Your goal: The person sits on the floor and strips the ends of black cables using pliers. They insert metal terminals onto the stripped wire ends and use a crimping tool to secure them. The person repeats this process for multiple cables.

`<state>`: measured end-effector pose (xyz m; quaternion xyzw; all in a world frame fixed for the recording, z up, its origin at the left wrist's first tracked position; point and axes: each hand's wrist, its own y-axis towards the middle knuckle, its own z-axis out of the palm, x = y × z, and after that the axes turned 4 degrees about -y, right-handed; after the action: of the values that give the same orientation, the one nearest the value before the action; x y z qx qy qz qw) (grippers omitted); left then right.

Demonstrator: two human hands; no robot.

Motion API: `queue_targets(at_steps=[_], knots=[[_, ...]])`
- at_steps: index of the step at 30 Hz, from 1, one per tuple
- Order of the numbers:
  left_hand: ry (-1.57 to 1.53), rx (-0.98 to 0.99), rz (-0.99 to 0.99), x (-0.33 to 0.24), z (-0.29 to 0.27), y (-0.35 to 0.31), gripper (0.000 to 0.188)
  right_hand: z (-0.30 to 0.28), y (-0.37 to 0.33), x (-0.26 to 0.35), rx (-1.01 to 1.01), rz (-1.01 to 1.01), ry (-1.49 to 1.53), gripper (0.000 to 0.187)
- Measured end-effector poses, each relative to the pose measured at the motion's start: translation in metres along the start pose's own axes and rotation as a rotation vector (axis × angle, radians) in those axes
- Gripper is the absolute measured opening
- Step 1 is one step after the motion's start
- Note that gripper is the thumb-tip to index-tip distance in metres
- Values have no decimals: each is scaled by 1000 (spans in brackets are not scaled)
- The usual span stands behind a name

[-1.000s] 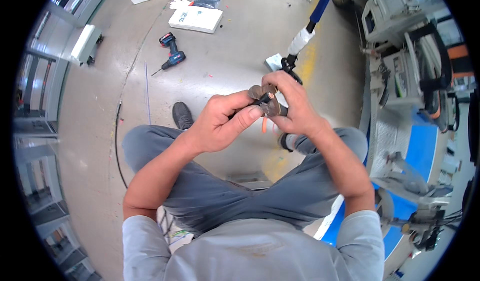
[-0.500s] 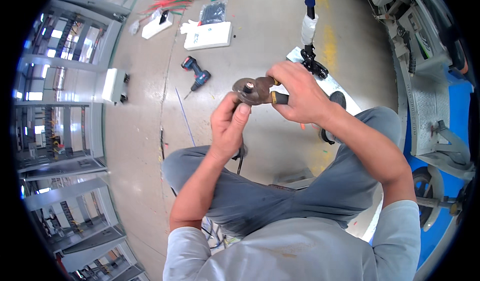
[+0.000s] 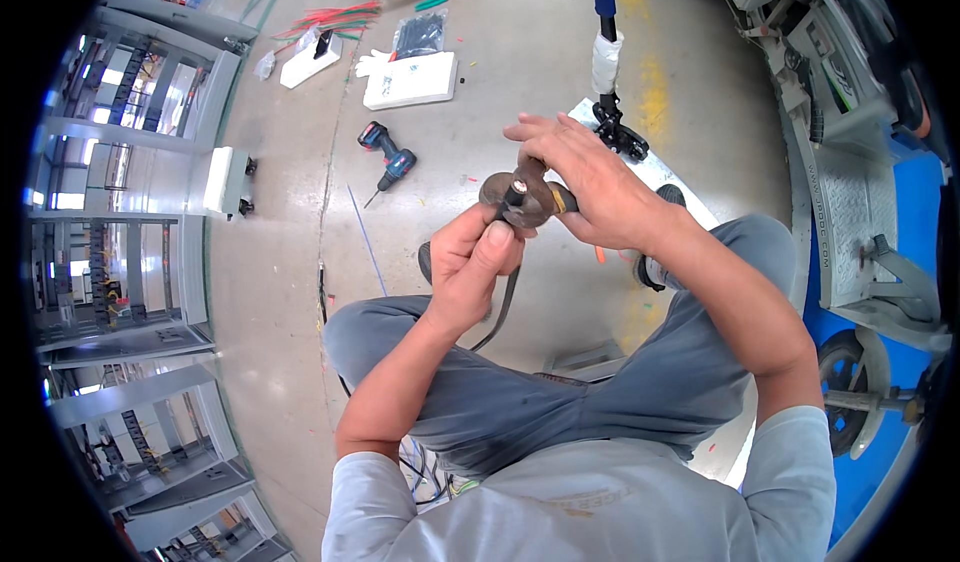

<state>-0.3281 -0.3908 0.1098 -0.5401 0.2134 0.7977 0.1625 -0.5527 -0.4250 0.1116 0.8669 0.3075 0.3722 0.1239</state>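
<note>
My left hand [image 3: 468, 265] pinches a thick black cable [image 3: 509, 297] just below its cut end, where bare copper shows. From the fist the cable hangs down in a curve toward my legs. Around that end sit the rounded, dark metal jaws of a cable cutter [image 3: 537, 202]. My right hand [image 3: 612, 184] has the cutter's handles against its palm, and its fingers stretch forward over the jaws. One yellow-banded black grip shows; the other handle is mostly hidden under the fingers.
A cordless drill [image 3: 388, 157] lies ahead on the left, near a thin blue rod [image 3: 366, 237]. Beyond are a white foam block [image 3: 410, 80], a green-handled tool [image 3: 438, 1] and a white box [image 3: 310, 59]. A black pole [image 3: 606, 62] stands right; metal cabinets [image 3: 120, 272] line the left.
The cutter and both hands have come slightly nearer. The jaws have turned around the cable, more of which now shows, and the right fingers have straightened.
</note>
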Motion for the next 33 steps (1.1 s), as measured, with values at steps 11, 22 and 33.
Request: queue_targets(at_steps=[11,22,33], knots=[[-313,56,-130,-17,3,-10,39,1,10,6,-41,-99,98,43],[-369,-214,-153,2,-11,-1,30,29,16,-6,-26,3,-26,46],[-729,73,-442,-25,0,-9,39,8,18,1,-43,-94,29,46]])
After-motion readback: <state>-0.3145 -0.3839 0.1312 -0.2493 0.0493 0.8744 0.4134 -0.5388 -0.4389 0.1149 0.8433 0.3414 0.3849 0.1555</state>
